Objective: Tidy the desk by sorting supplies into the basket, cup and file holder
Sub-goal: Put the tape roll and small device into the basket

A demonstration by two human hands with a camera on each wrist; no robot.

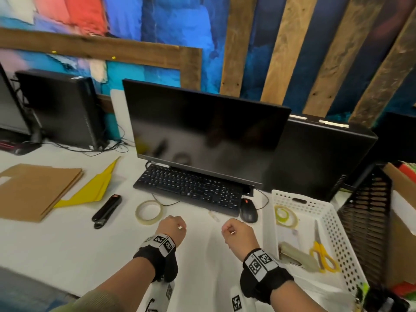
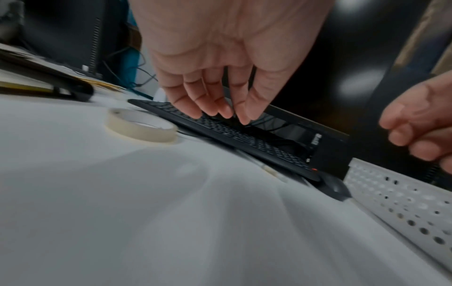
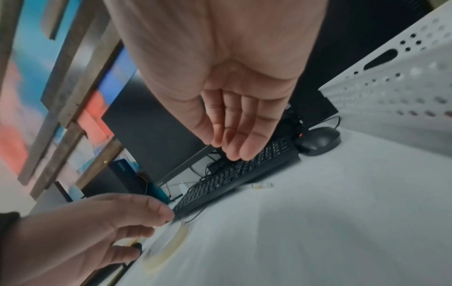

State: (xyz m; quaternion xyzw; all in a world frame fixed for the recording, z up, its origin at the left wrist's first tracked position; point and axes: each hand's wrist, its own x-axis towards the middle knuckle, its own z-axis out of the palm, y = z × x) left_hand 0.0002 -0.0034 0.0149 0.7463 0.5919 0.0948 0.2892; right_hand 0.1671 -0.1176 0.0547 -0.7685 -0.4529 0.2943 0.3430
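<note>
Head view: left hand and right hand hover over surface, both grips empty. Tape roll just ahead-left of left grip; black stapler farther left. White basket right of right grip, already holding scissors, likely sorted.

Left wrist view: fingers loosely drooped, tape roll below-left, untouched.

Right wrist view: fingers relaxed, nothing held; basket alongside.

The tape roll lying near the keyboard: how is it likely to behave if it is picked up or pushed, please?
The tape roll looks thin and hollow, so probably light. Lying flat, it should slide rather than roll. On edge, it would likely roll.
</note>
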